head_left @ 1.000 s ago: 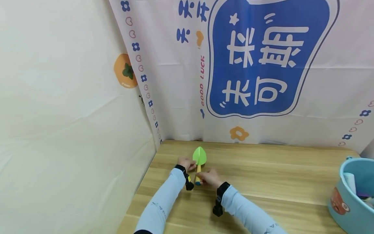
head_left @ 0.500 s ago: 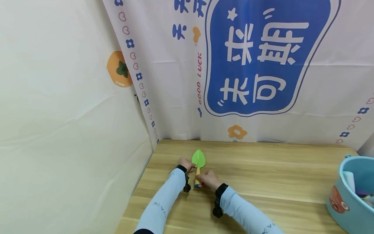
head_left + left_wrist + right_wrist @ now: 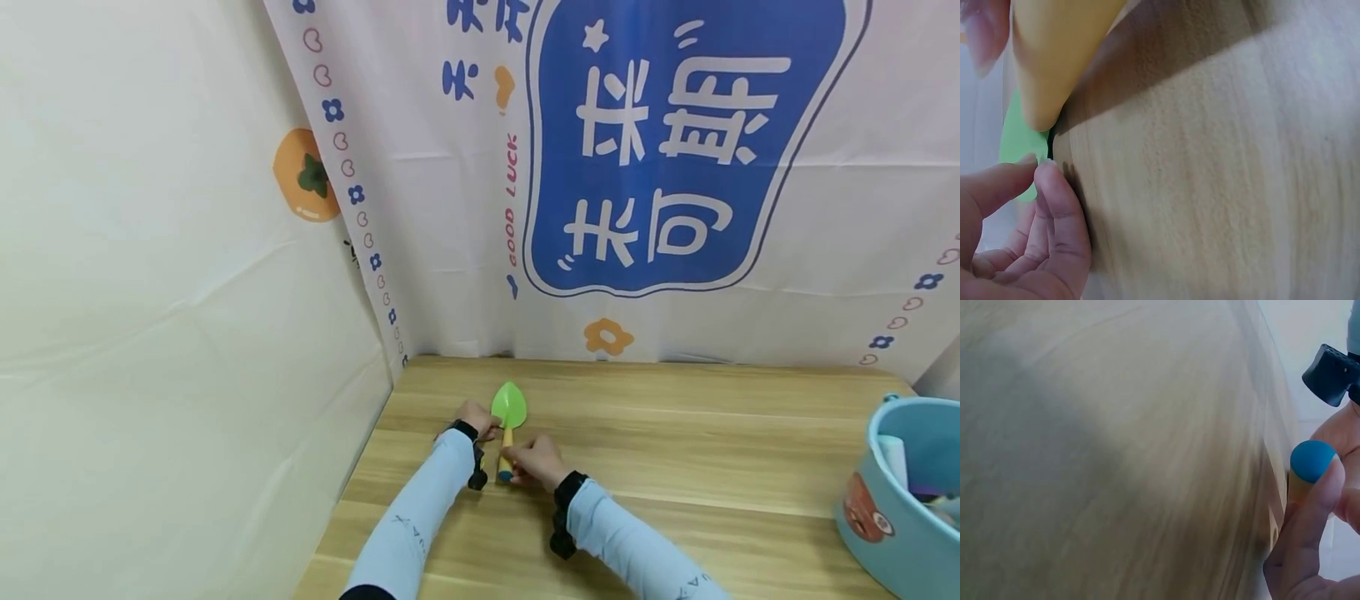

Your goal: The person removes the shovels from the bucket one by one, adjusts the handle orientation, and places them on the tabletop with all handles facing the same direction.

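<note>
A toy trowel with a green blade (image 3: pixel 510 405) and a yellow handle (image 3: pixel 507 457) lies on the wooden table, its blade toward the back wall. My left hand (image 3: pixel 477 418) pinches the blade's edge near the handle between thumb and forefinger, as the left wrist view shows with the green blade (image 3: pixel 1017 134). At the handle's lower part, my right hand (image 3: pixel 537 461) grips it between thumb and fingers. In the right wrist view the handle's blue end cap (image 3: pixel 1313 460) shows beside the right thumb.
A light blue bucket (image 3: pixel 862 458) holding several items stands at the table's right end. Printed white cloth (image 3: pixel 450 308) hangs behind the table (image 3: pixel 712 450), and a plain pale sheet (image 3: pixel 187 375) covers the left side.
The head view has shifted slightly. Both hands keep their hold on the trowel, which lies nearly where it was, a little nearer the front edge at most.
</note>
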Demonstrator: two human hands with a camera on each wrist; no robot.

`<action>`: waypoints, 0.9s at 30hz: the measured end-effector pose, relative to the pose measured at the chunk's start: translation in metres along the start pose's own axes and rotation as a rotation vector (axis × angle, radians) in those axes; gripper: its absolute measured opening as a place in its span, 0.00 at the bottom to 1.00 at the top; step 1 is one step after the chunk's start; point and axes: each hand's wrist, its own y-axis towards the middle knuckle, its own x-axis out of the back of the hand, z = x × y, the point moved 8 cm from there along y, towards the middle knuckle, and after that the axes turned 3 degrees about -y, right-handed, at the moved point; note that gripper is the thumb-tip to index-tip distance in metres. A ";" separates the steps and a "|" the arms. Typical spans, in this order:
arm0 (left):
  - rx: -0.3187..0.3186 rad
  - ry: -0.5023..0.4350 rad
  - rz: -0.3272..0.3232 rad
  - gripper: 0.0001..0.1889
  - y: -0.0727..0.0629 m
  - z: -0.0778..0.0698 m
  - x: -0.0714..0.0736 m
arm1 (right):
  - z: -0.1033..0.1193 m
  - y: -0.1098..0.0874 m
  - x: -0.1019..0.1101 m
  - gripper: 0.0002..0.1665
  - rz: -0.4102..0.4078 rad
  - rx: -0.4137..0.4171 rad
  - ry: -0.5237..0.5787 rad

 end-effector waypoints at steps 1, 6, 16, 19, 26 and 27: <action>0.008 -0.006 0.006 0.07 -0.001 0.001 0.000 | 0.001 -0.002 0.001 0.15 0.003 0.009 -0.008; 0.022 -0.028 0.058 0.12 -0.006 0.002 -0.002 | 0.012 -0.012 0.011 0.15 0.044 0.101 -0.153; -0.171 0.087 0.067 0.16 -0.027 -0.067 -0.004 | 0.060 -0.059 0.114 0.10 -0.010 0.331 -0.574; -0.254 0.026 0.118 0.15 -0.044 -0.103 -0.023 | 0.072 -0.085 0.156 0.10 -0.042 0.384 -0.670; -0.412 -0.136 0.277 0.18 -0.088 -0.170 -0.096 | 0.097 -0.158 0.240 0.11 -0.130 0.474 -0.858; -0.431 -0.145 0.295 0.18 -0.095 -0.178 -0.109 | 0.099 -0.168 0.253 0.12 -0.157 0.476 -0.886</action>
